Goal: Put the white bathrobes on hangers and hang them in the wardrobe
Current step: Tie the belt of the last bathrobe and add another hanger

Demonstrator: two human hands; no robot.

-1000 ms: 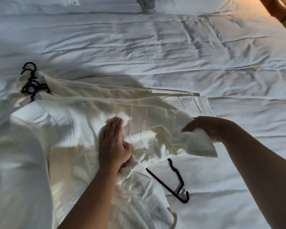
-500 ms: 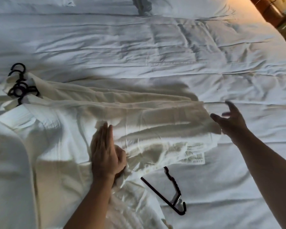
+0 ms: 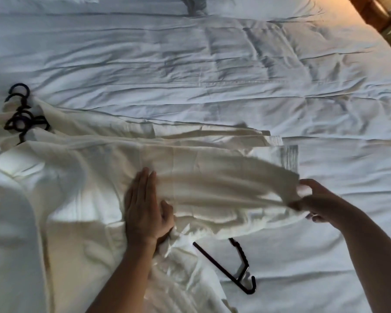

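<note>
Downward view over a wide bed point(image 3: 235, 75) covered in a creased white duvet. Pillows point(image 3: 269, 5) along the far edge. A corner of wooden furniture point(image 3: 370, 10) at the top right, in warm light.

Spread across the left and middle of the bed, a pile of white bathrobes point(image 3: 72, 199), lying flat and lengthways, tops to the left, lower ends to the right. At the left end, a cluster of black hanger hooks point(image 3: 20, 114) poking out from the robes and resting on the duvet.

Left hand point(image 3: 145, 208) palm down on the top bathrobe point(image 3: 224, 184), about midway along it. Fingers point(image 3: 147, 184) straight and held together, pressing the cloth flat onto the pile, thumb out to the right against a fold.

Right hand point(image 3: 321, 202) at the right-hand end of the same robe. Fingers and thumb curled and pinching the cloth's edge, holding it slightly clear of the duvet. Fabric drawn fairly smooth between the two hands, with soft shadowed ripples along its length.

One loose black hanger point(image 3: 219, 267) on the duvet on the near side of the top bathrobe, between the two forearms. Hook end towards the viewer, upper part slipping under the robe's near edge. Apart from both hands.

A further fold of white robe cloth bunched in the near left foreground, partly out of view.
</note>
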